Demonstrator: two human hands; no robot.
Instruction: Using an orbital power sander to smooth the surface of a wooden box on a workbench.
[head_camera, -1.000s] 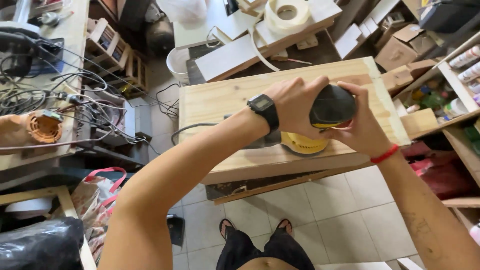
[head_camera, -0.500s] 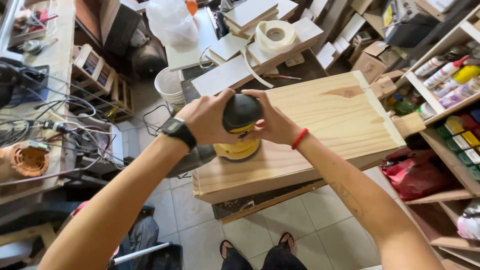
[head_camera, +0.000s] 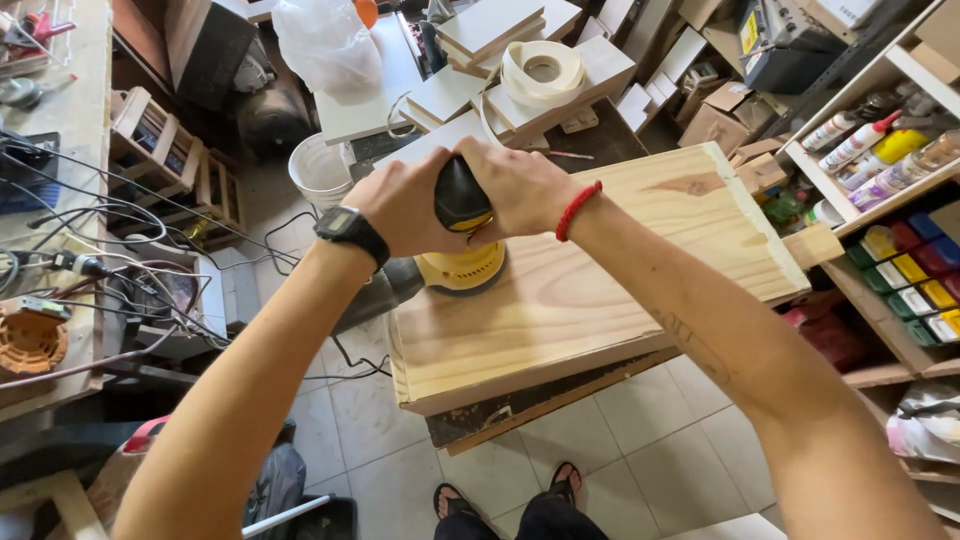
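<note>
Fingers of my left hand (head_camera: 400, 205) and right hand (head_camera: 520, 185) stay clamped on the yellow-and-black round sander (head_camera: 462, 245), now slid to the pale pine board's (head_camera: 600, 290) left end.

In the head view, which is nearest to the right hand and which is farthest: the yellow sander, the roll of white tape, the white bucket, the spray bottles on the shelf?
1. Yellow sander: under the right hand, held.
2. Roll of white tape: just beyond the hand, on stacked boards.
3. White bucket: to the left, on the floor.
4. Spray bottles: far right, on the shelf.
</note>
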